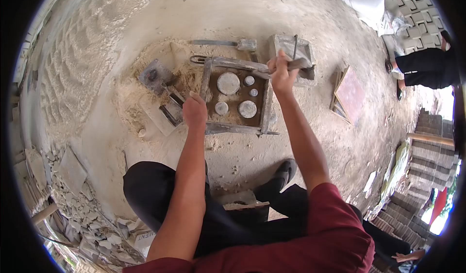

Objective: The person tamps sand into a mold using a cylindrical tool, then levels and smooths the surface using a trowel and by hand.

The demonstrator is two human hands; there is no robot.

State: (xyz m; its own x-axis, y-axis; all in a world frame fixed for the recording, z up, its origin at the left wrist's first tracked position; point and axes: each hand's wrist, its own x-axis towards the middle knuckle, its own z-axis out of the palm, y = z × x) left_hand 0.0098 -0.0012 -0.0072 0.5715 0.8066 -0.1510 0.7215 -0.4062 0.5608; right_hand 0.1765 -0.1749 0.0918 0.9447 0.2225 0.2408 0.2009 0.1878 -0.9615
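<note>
A wooden frame (233, 128) sits on the ground (238, 151) with five pale discs (228, 83) lying inside it. The right hand (282, 74) has its fingers wrapped around a tool (298, 64) over the frame's far right corner, near a tray (305, 49). The left hand (194, 110) is at the frame's left side; whether its fingers grip it cannot be told. The step appears to be tool work at the frame, the next move likely calling for a steady left hand.
</note>
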